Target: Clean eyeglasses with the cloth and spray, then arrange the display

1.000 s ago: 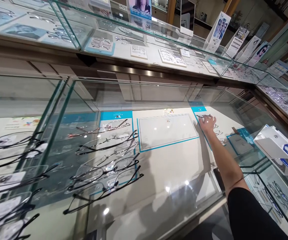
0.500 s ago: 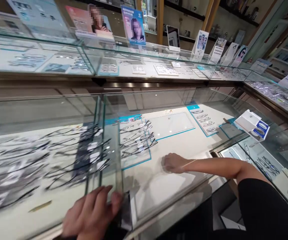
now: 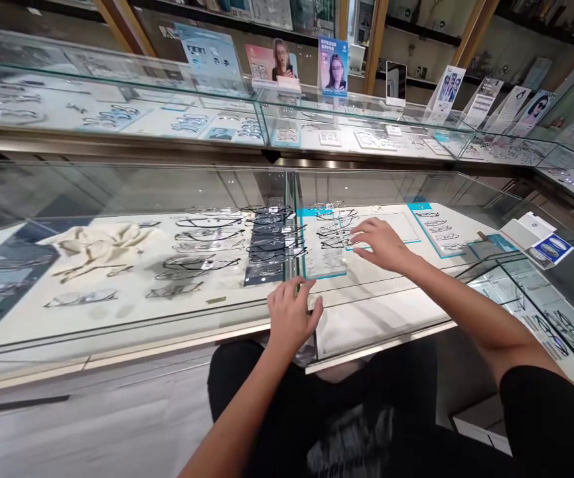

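Observation:
My left hand (image 3: 291,309) rests on the front edge of the glass display case, at the upright glass divider (image 3: 290,219), with its fingers apart. Inside the case's right-hand section is my right hand (image 3: 380,247), its fingers spread and nothing visible in them. Those fingertips are near the right ends of several eyeglasses (image 3: 335,238) lying in rows on a blue-edged display board (image 3: 334,273); whether they touch is unclear. Left of the divider, dark-framed eyeglasses (image 3: 269,252) lie on a dark strip, and more eyeglasses (image 3: 207,222) are beside them.
A crumpled cream cloth (image 3: 100,245) lies in the left section near a small gold-coloured bar (image 3: 215,300). At the right are another board with eyeglasses (image 3: 440,229) and a white-and-blue folded card (image 3: 548,249). Behind runs a second glass counter (image 3: 271,156) with upright signs.
My right hand has moved from the bare case floor toward the eyeglasses on the board, and its curled fingers have spread. My left hand stays at the divider's front. The view has swung left.

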A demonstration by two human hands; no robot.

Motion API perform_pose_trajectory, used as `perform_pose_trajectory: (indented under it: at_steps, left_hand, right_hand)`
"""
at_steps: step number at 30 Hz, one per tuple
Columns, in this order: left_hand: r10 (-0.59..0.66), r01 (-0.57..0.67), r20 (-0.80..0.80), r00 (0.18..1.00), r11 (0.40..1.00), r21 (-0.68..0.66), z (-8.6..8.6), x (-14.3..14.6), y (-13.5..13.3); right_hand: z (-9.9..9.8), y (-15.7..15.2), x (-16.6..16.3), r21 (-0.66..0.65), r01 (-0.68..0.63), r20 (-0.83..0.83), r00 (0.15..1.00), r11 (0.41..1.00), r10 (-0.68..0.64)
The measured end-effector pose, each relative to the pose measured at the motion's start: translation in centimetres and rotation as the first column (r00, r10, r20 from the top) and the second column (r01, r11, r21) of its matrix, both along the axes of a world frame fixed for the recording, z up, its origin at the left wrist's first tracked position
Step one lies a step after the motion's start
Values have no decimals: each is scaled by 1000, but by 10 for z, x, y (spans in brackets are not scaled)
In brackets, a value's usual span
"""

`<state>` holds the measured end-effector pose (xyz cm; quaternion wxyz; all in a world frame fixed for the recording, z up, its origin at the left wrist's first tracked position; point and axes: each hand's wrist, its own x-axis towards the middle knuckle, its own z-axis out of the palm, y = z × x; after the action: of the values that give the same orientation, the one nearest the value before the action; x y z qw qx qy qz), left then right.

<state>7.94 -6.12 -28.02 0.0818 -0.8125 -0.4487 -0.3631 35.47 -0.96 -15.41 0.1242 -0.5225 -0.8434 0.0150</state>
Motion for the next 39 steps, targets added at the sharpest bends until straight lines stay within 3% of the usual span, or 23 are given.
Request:
perform_pose_trajectory:
  at_steps: [5, 10, 17, 22, 26, 29, 31, 35, 39]
  left_hand:
    - [52, -49, -14, 999, 989, 140, -35, -24, -2]
    - [90, -89, 2, 996, 974, 206, -64, -53, 12]
    - [78, -101, 94, 993, 956, 276, -88, -52, 33]
    - [115, -122, 43, 992, 940, 319, -78, -46, 27]
    - [132, -138, 39, 990, 969, 205, -56, -45, 10]
    - [123, -129, 70, 990, 986, 102, -38, -42, -1]
    - [90, -93, 64, 994, 995, 41, -27, -38, -2]
    - [-2, 2, 49, 999, 1000, -8, -17, -30, 5]
    - [-22, 19, 47, 999, 998, 61, -25, -36, 13]
  right_hand:
    - [-6, 39, -21, -57, 78, 172, 983, 995, -67]
    - [-12, 51, -32, -61, 139, 256, 959, 988, -119]
    - [-14, 54, -36, -55, 183, 257, 953, 982, -163]
    - [-11, 25, -12, -77, 181, 217, 963, 980, -161]
    - [4, -31, 25, -98, 83, 78, 994, 992, -76]
    - [14, -74, 50, -239, -62, 36, 997, 969, 73]
    - [16, -95, 60, -347, -83, 54, 993, 934, 109]
    - [-2, -111, 72, -508, 36, 219, 972, 861, 89]
    - [-34, -105, 85, -571, 237, 415, 910, 786, 27]
